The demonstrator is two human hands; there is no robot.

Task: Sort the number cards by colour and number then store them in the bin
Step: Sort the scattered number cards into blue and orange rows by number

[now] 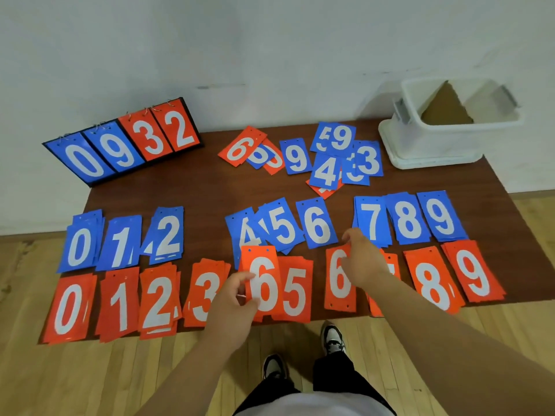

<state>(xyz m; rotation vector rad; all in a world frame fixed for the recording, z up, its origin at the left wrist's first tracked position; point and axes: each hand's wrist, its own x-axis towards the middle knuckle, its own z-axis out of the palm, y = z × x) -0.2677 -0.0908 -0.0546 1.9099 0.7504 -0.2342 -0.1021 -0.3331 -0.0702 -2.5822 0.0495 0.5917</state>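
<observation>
White wall behind; brown counter (186, 187) on wood floor. Blue piles run in a row above red piles along the near edge. Loose unsorted cards (303, 154) lie at the far middle. White bin (399, 139) sits at the far right corner, scoreboard (123, 142) at far left. Left hand (237, 298) pinches a red 6 card (264, 274), held over the red piles. Right hand (360, 259), fingers spread, rests on the red 6 pile (338, 280).
</observation>
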